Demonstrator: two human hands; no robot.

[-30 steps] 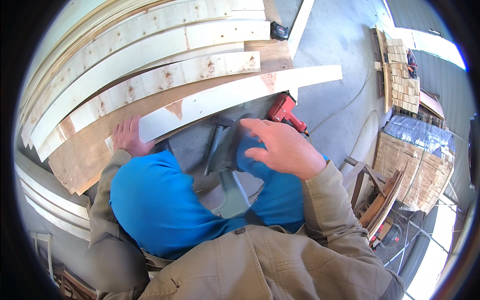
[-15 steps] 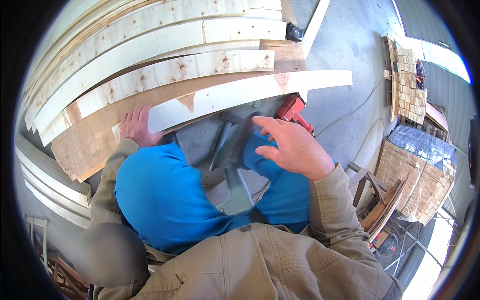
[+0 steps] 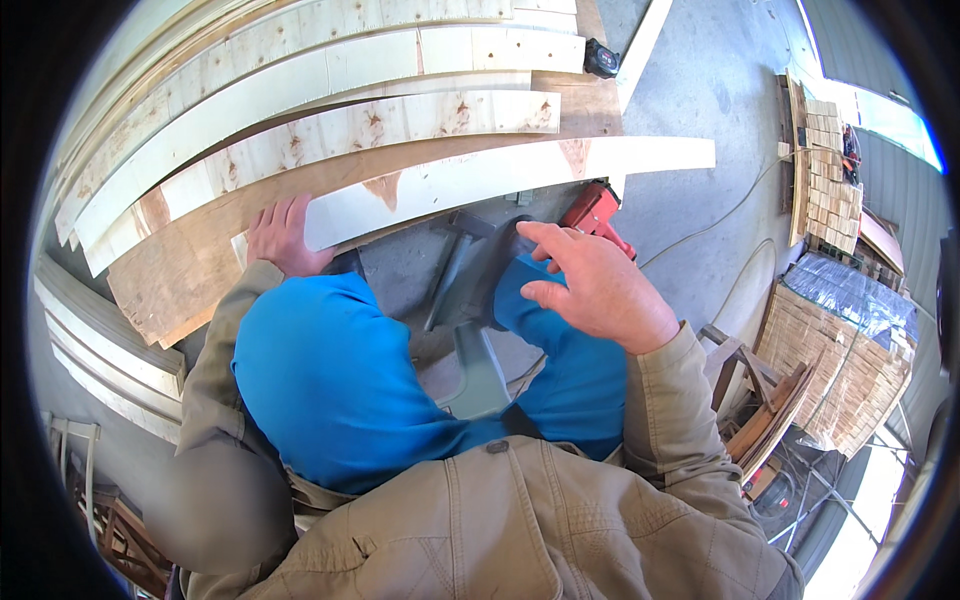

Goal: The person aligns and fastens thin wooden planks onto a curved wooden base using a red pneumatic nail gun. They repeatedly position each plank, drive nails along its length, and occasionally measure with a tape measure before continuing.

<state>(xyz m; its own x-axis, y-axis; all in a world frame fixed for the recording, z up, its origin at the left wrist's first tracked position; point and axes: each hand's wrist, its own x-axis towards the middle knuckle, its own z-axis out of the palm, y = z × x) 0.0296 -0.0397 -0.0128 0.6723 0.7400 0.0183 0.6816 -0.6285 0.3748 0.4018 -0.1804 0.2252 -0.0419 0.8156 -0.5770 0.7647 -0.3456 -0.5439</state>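
Note:
My left hand [image 3: 288, 238] lies across the left end of a pale wooden board [image 3: 470, 180], its fingers reaching to the far edge and its thumb at the near edge. The board shows brown knot patches and rests on a brown plywood sheet [image 3: 190, 280], its right end jutting out past it. Above my right thigh hovers my right hand [image 3: 600, 290], empty, thumb and fingers apart. Just beyond its fingertips is a red power tool, seemingly a nail gun [image 3: 592, 208], partly hidden behind the board and hand.
More pale boards [image 3: 330, 130] lie side by side beyond, with a black tape measure [image 3: 601, 59] at their right end. Stacked planks [image 3: 110, 350] stand at the left. A wrapped stack of wood blocks [image 3: 835, 350] is on the right. A cable [image 3: 725, 212] crosses the concrete floor.
The whole view has shifted slightly. Both hands keep nearly the same places and poses, the left on the board and the right in the air.

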